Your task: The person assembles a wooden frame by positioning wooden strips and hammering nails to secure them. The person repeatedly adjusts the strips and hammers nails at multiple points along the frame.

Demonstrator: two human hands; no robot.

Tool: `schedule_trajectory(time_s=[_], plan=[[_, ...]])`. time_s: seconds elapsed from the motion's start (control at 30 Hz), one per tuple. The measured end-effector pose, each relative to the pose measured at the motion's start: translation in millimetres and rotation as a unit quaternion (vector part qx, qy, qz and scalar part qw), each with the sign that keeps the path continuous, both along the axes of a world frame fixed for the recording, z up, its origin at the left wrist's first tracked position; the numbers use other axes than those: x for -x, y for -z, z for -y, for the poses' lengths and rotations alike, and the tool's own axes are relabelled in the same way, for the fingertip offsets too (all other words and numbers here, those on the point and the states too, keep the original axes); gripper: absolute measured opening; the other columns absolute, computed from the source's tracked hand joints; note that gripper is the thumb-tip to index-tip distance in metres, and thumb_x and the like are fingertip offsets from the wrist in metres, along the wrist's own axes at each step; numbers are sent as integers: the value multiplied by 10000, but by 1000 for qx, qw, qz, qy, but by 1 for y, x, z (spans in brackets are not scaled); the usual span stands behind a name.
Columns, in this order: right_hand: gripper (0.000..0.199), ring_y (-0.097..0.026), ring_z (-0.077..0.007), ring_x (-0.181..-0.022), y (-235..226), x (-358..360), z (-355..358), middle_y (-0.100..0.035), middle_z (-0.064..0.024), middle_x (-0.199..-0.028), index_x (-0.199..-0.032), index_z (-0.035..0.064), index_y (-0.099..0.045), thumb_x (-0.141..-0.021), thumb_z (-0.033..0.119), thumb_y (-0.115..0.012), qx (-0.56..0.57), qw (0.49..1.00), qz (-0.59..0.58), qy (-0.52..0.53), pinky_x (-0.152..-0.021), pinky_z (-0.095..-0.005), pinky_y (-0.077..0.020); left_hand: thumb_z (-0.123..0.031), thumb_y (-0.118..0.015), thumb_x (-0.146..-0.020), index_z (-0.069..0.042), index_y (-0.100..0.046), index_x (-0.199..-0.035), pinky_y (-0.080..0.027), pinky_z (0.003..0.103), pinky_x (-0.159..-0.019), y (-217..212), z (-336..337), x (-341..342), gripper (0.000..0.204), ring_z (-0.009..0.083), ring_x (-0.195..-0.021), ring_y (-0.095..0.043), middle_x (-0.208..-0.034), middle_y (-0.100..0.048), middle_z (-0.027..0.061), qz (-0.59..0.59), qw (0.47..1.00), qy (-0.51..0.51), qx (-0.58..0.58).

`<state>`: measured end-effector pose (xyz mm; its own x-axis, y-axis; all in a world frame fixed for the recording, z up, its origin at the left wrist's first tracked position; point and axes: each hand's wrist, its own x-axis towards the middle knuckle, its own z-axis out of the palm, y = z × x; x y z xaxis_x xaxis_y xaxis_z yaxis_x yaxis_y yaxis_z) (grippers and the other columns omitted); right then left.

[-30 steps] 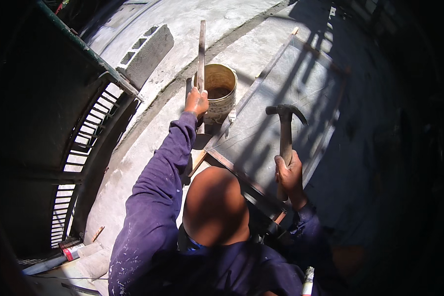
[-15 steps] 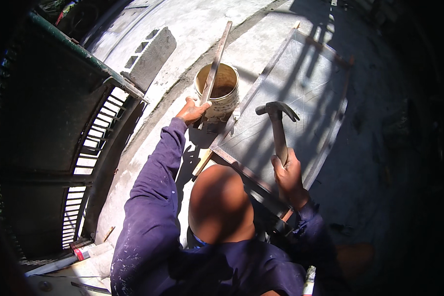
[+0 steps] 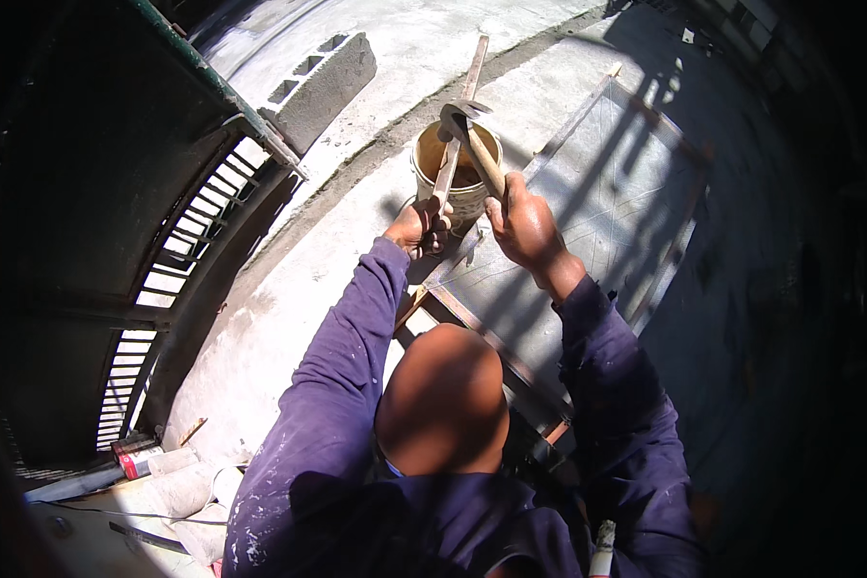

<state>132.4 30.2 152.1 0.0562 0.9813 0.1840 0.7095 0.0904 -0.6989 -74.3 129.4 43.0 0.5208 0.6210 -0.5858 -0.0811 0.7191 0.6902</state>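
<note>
My left hand (image 3: pixel 420 227) is closed around the near end of a narrow wooden strip (image 3: pixel 475 72), which slants up and away across the mouth of a bucket (image 3: pixel 464 198). In my right hand (image 3: pixel 530 226) is a claw hammer (image 3: pixel 486 159), gripped by its wooden handle. The hammer's head lies over the strip, above the bucket; whether it touches the wood I cannot tell. The pale bucket has dirty, smeared sides, and its contents are mostly hidden. Beside the bucket, to the right, lies a framed grey sheet panel (image 3: pixel 559 260) with wooden edges.
A grey hollow concrete block (image 3: pixel 328 87) stands at the far left. A dark metal gate (image 3: pixel 77 202) with bars fills the left side. My bare knee (image 3: pixel 443 400) is just in front of me. Rolled pale sacks (image 3: pixel 183 486) lie at the lower left.
My right hand has swung the hammer up and left, from over the panel to the strip above the bucket. The left hand still grips the strip. The view has shifted slightly.
</note>
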Motion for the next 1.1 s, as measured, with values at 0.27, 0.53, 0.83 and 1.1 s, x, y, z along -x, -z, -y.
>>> schedule_trajectory(time_s=[0.27,0.53,0.83,1.1], plan=[[300,-674,-493,-751,-27,4,5,-663,-273,-764,-1194,15,-484,-951,93,-641,-192,977,-88,24,-625,-542,-515,-492,-528,-1059,-135,-504,-1073,-383,267,-481,6,3,-1,359,92,-538,-436,-720,-476,-26,36,999,12,-9],[259,-659,-523,-781,-11,3,-5,-644,-329,-767,-1058,-24,-448,-938,116,-629,-12,999,38,13,-679,-611,-496,-481,-548,-1053,-132,-515,-1057,-364,264,-466,-8,1,-3,350,85,-515,-413,-709,-466,-25,1,1000,-11,-11],[212,-720,-395,-740,-66,10,-19,-677,-251,-809,-1067,-17,-490,-960,79,-647,-171,970,-160,58,-628,-441,-532,-467,-516,-1071,-123,-481,-1019,-383,263,-483,6,5,1,350,89,-547,-415,-738,-460,-17,59,998,12,-9],[316,-642,-545,-786,-71,2,-22,-645,-344,-843,-1014,-62,-489,-970,209,-645,61,997,35,-21,-659,-537,-517,-521,-531,-1050,-135,-504,-999,-365,268,-466,-5,8,-7,390,97,-506,-404,-708,-462,-24,45,999,-3,8]])
